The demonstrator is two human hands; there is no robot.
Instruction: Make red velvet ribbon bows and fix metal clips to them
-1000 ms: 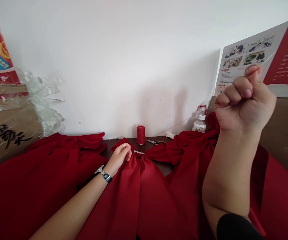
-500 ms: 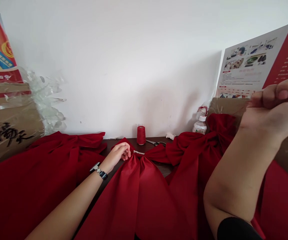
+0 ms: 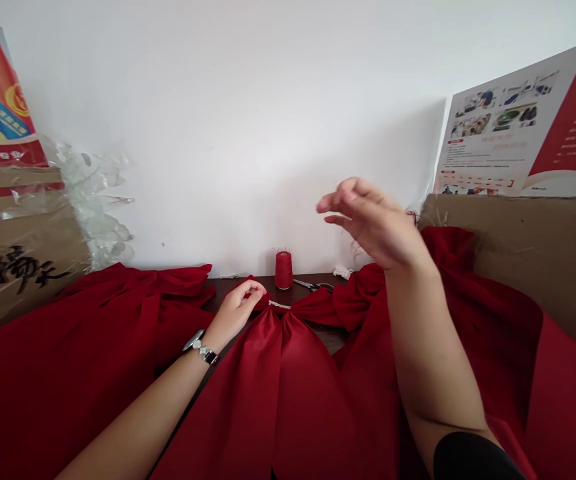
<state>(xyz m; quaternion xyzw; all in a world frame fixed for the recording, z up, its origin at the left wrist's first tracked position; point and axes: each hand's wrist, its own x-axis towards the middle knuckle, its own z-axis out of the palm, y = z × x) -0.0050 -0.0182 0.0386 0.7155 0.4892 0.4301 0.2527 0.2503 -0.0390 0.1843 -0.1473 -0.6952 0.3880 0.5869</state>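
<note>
Red cloth (image 3: 278, 387) lies in gathered folds across a dark table (image 3: 228, 288). My left hand (image 3: 241, 303), with a watch on the wrist, is closed on the gathered neck of the cloth. A short pale metal piece (image 3: 278, 305) sits on that neck just right of the fingers. My right hand (image 3: 368, 220) is raised in the air above the cloth, right of the spool. Its fingers point left with the thumb drawn against them; anything pinched there is too thin to see.
A red thread spool (image 3: 283, 269) stands at the wall, with scissors (image 3: 313, 285) and a white scrap (image 3: 342, 271) beside it. A cardboard box (image 3: 23, 267) and crumpled plastic (image 3: 93, 213) are at the left. Brown cardboard (image 3: 518, 247) and a poster (image 3: 523, 127) are at the right.
My right hand, held high at the right as a fist pulling a thread taut, has swung down and left toward the middle. The left hand stayed on the gathered cloth.
</note>
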